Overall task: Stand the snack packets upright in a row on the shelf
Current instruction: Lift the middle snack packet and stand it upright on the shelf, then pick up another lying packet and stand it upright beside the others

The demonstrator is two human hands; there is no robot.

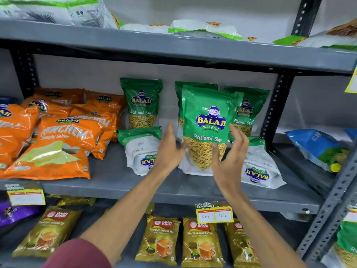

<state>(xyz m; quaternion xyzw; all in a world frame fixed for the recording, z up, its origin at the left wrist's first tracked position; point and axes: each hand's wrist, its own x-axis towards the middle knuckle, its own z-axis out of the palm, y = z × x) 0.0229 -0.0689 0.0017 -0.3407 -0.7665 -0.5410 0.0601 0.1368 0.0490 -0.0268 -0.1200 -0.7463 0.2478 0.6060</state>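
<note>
A green Balaji Ratlami Sev packet [206, 120] stands upright in the middle of the grey shelf [119, 187]. My left hand [170, 149] is at its lower left edge, fingers spread. My right hand [230, 153] is at its lower right edge, thumb across the front, fingers apart. Neither hand closes around it. More packets of the same kind stand upright at the back: one on the left [141, 105], one just behind the middle packet [196, 87], one on the right [248, 111]. Two others lie flat, on the left [140, 151] and on the right [260, 169].
Orange Balaji crisp bags [58, 140] are heaped on the shelf's left part. A blue bag [316, 149] lies beyond the upright post [274, 113] on the right. Tea packs [160, 240] and a yellow price tag [214, 214] are below. White-green bags [202, 29] lie on the shelf above.
</note>
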